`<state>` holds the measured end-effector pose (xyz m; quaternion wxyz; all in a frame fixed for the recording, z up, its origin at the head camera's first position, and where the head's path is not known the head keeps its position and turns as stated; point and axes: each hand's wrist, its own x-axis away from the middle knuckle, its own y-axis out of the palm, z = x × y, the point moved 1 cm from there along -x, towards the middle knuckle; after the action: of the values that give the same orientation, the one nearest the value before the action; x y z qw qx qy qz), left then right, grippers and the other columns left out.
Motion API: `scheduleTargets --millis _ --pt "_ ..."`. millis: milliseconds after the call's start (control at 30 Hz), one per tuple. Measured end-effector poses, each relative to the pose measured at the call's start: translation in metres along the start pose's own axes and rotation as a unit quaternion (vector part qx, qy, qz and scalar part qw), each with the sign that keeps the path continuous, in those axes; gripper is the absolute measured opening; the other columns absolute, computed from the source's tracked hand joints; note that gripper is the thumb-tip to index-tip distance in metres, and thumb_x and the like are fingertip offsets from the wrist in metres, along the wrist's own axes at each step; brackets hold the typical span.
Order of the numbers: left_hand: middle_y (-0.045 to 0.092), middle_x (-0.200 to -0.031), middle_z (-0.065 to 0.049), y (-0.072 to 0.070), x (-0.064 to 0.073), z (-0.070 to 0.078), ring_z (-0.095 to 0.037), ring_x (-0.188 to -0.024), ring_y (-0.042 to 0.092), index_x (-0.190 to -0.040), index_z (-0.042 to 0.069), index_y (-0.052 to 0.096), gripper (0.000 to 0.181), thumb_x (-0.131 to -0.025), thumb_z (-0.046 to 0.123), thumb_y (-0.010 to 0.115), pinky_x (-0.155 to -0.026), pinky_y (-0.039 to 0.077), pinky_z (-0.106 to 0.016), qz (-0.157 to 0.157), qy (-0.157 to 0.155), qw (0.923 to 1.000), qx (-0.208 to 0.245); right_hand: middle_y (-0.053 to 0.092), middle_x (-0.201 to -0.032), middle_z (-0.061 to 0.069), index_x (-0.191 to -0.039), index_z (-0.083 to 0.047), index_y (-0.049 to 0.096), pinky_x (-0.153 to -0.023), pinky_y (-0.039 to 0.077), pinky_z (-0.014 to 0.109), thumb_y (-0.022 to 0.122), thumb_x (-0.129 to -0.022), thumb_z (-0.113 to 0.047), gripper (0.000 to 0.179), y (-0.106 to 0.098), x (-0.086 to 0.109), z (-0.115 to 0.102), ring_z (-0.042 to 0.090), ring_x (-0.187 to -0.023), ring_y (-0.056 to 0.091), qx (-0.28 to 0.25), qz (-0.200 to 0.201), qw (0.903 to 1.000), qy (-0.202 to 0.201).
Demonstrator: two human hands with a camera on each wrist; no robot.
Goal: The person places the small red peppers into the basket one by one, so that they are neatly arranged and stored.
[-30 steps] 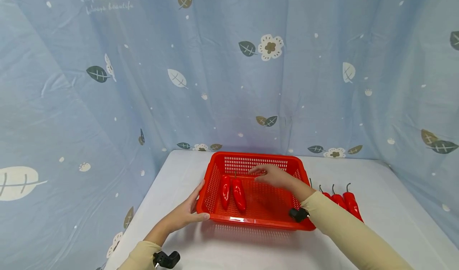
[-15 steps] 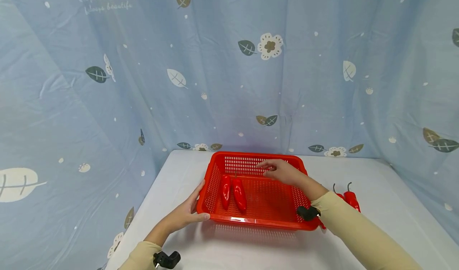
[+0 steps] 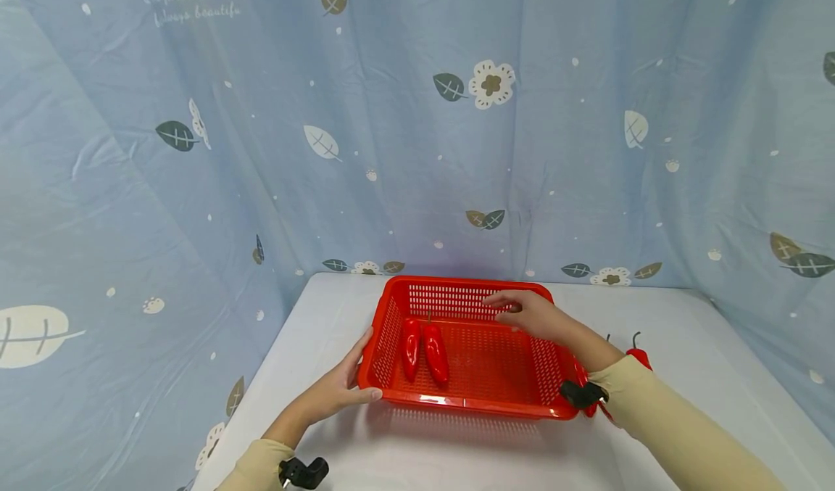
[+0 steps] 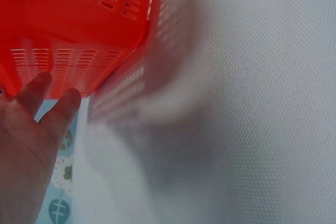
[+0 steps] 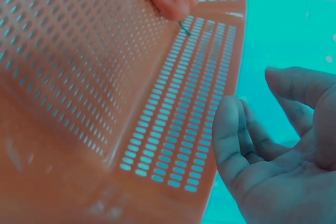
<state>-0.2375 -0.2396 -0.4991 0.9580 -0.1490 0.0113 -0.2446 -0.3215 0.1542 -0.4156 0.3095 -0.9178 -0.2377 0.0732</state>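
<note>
A red perforated plastic basket [image 3: 489, 405] stands on the white table, with two glossy red chili peppers, a left one [image 3: 410, 349] and a right one [image 3: 435, 355], lying side by side in its left part. My left hand [image 3: 339, 384] rests against the basket's left front corner, fingers extended along the side wall and thumb along the front rim. Over the basket's right back part hovers my right hand [image 3: 535, 317], fingers loosely bent and nothing in them. In the right wrist view, that hand [image 5: 283, 177] is beside the basket's perforated wall [image 5: 178, 114].
To the right of the basket, more red peppers lie on the table [image 3: 704, 353], mostly hidden behind the right forearm; one pepper's top [image 3: 640, 357] shows with its dark stem. A blue patterned curtain [image 3: 417, 150] hangs behind and at the sides.
My right hand has moved to the right over the basket, and its forearm now covers more of the peppers on the table. The left hand and the basket stay put.
</note>
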Motion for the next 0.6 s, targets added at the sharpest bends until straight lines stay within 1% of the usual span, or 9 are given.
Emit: scheduleTargets --millis 67,133,200,300,367,500,600 --pt "0.006 -0.170 -0.008 0.000 0.000 0.000 -0.036 -0.147 0.035 -0.165 0.029 0.000 0.109 -0.088 0.028 0.078 -0.109 0.045 -0.041 0.000 0.000 1.0000 0.001 0.067 -0.124 0.017 -0.135 -0.002 0.064 -0.081 0.059 0.046 0.062 -0.100 -0.007 0.035 -0.003 0.003 0.003 0.019 -0.084 0.064 -0.003 0.001 1.0000 -0.006" --pt "0.007 -0.170 -0.009 0.000 0.000 0.000 -0.037 -0.146 0.036 -0.165 0.029 0.000 0.109 -0.088 0.027 0.078 -0.108 0.045 -0.040 -0.002 0.001 1.0000 0.005 0.067 -0.124 0.017 -0.134 -0.003 0.064 -0.079 0.059 0.045 0.061 -0.100 -0.005 0.035 -0.006 0.005 0.006 0.021 -0.082 0.064 -0.004 0.003 1.0000 -0.007" --pt "0.008 -0.170 -0.009 0.001 0.000 0.001 -0.037 -0.145 0.037 -0.165 0.029 -0.001 0.109 -0.088 0.027 0.078 -0.107 0.047 -0.039 -0.004 0.001 0.9999 0.009 0.066 -0.123 0.017 -0.134 -0.004 0.065 -0.079 0.059 0.044 0.060 -0.100 -0.005 0.034 -0.009 0.007 0.010 0.025 -0.081 0.064 -0.008 0.004 1.0000 -0.003" --pt "0.009 -0.169 -0.010 0.001 0.000 0.002 -0.037 -0.144 0.038 -0.165 0.029 -0.001 0.109 -0.089 0.026 0.078 -0.106 0.048 -0.038 -0.006 0.003 0.9999 0.014 0.066 -0.121 0.015 -0.134 -0.005 0.065 -0.077 0.059 0.041 0.061 -0.100 -0.006 0.034 -0.013 0.011 0.014 0.029 -0.083 0.063 -0.007 0.011 0.9998 0.013" --pt "0.009 -0.169 -0.010 0.001 0.000 0.001 -0.037 -0.144 0.037 -0.165 0.030 -0.001 0.109 -0.089 0.026 0.077 -0.106 0.048 -0.038 -0.007 0.003 0.9999 0.014 0.066 -0.122 0.016 -0.135 -0.003 0.064 -0.078 0.059 0.043 0.061 -0.100 -0.006 0.035 -0.014 0.014 0.016 0.031 -0.085 0.064 -0.011 0.013 0.9997 0.018" --pt "0.008 -0.170 -0.009 0.001 0.000 0.000 -0.037 -0.146 0.036 -0.164 0.031 -0.001 0.109 -0.089 0.027 0.077 -0.107 0.046 -0.040 -0.004 0.003 0.9999 0.009 0.064 -0.127 0.021 -0.137 -0.002 0.062 -0.080 0.060 0.041 0.060 -0.100 -0.005 0.037 -0.017 0.020 0.022 0.029 -0.090 0.067 -0.017 0.020 0.9994 0.021" --pt "0.008 -0.170 -0.008 0.000 0.000 0.000 -0.037 -0.146 0.035 -0.164 0.032 0.000 0.108 -0.089 0.027 0.077 -0.108 0.046 -0.042 -0.002 0.003 1.0000 0.005 0.062 -0.131 0.023 -0.137 -0.003 0.061 -0.081 0.061 0.040 0.060 -0.100 -0.004 0.037 -0.020 0.026 0.026 0.030 -0.096 0.068 -0.020 0.027 0.9994 0.013"
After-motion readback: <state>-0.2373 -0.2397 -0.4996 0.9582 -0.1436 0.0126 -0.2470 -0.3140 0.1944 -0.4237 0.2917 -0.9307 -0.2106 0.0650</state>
